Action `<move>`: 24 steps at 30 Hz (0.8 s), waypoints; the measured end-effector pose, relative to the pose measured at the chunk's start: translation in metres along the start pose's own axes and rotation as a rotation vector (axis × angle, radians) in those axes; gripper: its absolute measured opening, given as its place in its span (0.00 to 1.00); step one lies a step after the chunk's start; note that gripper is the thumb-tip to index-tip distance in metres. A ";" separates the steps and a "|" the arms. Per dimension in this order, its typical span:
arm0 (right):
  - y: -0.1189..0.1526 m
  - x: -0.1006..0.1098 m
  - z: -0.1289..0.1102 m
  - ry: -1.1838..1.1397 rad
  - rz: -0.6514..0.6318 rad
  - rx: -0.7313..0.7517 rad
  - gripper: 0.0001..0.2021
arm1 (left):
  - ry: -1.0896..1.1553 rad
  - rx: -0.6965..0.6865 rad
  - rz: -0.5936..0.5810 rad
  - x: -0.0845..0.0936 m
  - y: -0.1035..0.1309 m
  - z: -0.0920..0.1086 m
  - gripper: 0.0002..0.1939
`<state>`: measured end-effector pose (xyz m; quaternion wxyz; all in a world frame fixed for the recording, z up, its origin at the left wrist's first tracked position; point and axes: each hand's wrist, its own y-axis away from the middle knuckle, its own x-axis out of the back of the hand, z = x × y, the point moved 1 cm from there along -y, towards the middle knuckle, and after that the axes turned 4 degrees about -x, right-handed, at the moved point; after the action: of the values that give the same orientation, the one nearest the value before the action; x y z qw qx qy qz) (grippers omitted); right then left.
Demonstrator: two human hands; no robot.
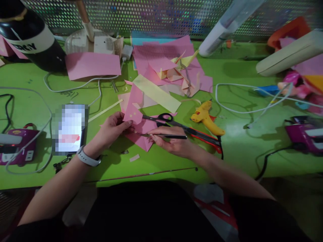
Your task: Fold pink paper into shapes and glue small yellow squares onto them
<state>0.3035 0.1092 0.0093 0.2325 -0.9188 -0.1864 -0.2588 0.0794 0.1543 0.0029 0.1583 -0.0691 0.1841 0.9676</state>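
Just left of the black-handled scissors (165,117), a folded pink paper (133,112) is pinched between the left hand's (117,125) fingers, while a slim dark tool (171,136) is gripped in the right hand's (171,141) closed fingers.

Perforated screen (161,16): showing a metallic look, its surface broken by rows of small holes; tabletop (242,134): presenting smooth and glossy, its green finish catching blurred light. Pink sheets (161,50) and yellow strip (156,92): both appearing as matt paper, the sheets showing creases. Glue gun (205,117): displaying a yellow plastic body; dark bottle (32,37): reflecting light from a smooth, glossy side, its pale label looking duller.
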 end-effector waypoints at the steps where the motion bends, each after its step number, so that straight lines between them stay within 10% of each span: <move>1: 0.000 0.001 0.001 0.000 0.010 -0.015 0.07 | -0.005 0.007 0.002 0.000 0.000 0.000 0.12; 24: -0.005 -0.010 0.010 0.032 0.018 0.135 0.08 | 0.038 0.016 0.001 0.006 0.005 0.001 0.16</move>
<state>0.2973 0.1166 -0.0023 0.2994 -0.8984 -0.1912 -0.2583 0.0724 0.1519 0.0045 0.1550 -0.0859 0.1946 0.9647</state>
